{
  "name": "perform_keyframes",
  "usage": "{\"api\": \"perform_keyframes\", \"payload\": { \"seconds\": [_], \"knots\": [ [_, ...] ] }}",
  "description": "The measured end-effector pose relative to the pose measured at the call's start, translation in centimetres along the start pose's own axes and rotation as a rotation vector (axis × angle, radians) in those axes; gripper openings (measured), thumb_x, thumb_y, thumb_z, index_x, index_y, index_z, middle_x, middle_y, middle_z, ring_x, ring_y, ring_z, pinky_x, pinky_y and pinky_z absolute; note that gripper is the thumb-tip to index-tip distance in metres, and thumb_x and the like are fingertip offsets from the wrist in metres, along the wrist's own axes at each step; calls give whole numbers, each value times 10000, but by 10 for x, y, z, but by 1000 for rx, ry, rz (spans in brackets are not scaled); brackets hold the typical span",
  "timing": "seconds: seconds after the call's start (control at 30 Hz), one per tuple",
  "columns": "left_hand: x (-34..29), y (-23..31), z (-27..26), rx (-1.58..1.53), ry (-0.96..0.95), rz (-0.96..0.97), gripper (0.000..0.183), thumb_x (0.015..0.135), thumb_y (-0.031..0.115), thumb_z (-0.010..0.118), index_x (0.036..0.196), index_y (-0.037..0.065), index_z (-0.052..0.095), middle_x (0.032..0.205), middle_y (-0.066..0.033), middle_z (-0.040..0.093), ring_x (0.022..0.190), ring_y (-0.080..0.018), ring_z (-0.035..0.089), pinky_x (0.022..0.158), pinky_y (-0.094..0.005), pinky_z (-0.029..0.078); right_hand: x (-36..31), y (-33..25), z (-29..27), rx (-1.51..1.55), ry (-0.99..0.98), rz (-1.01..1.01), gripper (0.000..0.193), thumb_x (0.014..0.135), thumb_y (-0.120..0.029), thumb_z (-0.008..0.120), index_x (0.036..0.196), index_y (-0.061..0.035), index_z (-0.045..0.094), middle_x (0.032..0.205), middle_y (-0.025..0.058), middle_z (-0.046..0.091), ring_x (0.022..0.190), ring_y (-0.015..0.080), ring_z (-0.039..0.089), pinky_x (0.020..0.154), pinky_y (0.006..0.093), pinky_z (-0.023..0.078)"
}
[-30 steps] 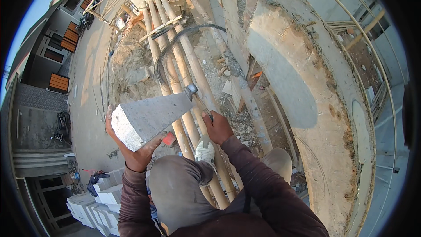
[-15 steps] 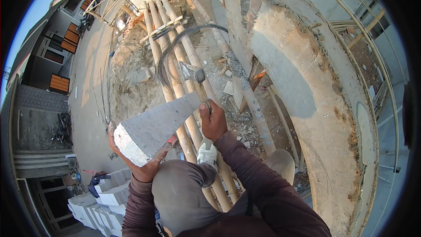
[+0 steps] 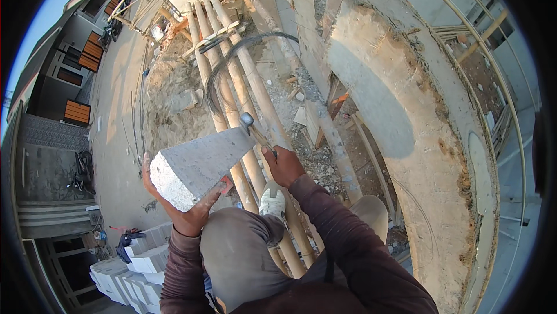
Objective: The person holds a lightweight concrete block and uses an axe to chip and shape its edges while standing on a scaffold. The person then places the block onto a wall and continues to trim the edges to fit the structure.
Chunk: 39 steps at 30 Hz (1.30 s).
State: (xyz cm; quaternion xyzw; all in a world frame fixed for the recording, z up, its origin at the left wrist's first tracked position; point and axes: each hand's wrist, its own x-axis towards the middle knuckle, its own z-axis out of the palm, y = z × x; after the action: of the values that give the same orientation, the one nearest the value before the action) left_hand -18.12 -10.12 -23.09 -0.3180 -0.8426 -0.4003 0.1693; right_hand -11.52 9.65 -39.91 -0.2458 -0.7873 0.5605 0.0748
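I stand high up on bamboo scaffold poles [image 3: 243, 99]. My left hand [image 3: 184, 212] cups the near, broken end of a grey lightweight concrete block [image 3: 200, 163] and holds it out over the drop. In my right hand [image 3: 282, 165] is a hammer [image 3: 253, 128] held by its handle. Its metal head rests against the block's far end. My grey trouser knee [image 3: 238, 244] and a white shoe [image 3: 272, 204] on the poles show below the hands.
A curved concrete ledge [image 3: 406, 116] runs along the right. Looped dark wire [image 3: 226, 70] lies over the poles, with rubble and a paved yard [image 3: 119, 140] far below. Stacked white blocks [image 3: 130, 270] sit at lower left.
The hammer, lifted clear of the block half a second ago, has come down onto its far end. The block has stayed in my left hand, tilted slightly.
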Motion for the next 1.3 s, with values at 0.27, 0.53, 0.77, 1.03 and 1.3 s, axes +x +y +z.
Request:
{"api": "perform_keyframes", "payload": {
  "seconds": [0.27,0.53,0.77,1.03,1.3],
  "knots": [
    [7,-1,2,-28,-14,38,1317,634,548,895,1534,20,91,1517,-183,243,1374,-325,349,1102,-460,370,-6,19,-4,-32,-52,47,510,985,-445,521,952,56,609,734,304,633,776,496,640,685,537,499],
    [8,-2,-3,-18,-15,2,1375,573,498,943,1526,21,74,1482,-183,242,1359,-326,359,1114,-470,359,-11,14,0,33,-18,-4,484,1009,-397,510,851,58,562,649,273,547,642,465,590,577,462,447],
    [1,3,-4,-49,-13,-17,1378,582,569,913,1524,32,62,1496,-174,226,1356,-330,367,1108,-470,380,7,-21,0,172,223,-247,524,1005,-443,497,895,58,602,683,285,585,730,493,618,613,488,464],
    [1,-6,-10,-1,8,5,1382,572,571,917,1527,33,76,1507,-183,226,1377,-329,342,1127,-479,348,-5,-19,0,180,245,-208,574,1005,-473,476,869,68,613,716,307,599,704,482,622,647,529,468],
    [5,-4,-6,-55,18,-44,1371,574,537,928,1531,22,92,1526,-184,213,1399,-332,314,1135,-481,330,-19,-5,-7,86,47,-60,547,996,-464,498,909,65,607,722,280,605,733,471,614,680,508,482]
  ]
}}
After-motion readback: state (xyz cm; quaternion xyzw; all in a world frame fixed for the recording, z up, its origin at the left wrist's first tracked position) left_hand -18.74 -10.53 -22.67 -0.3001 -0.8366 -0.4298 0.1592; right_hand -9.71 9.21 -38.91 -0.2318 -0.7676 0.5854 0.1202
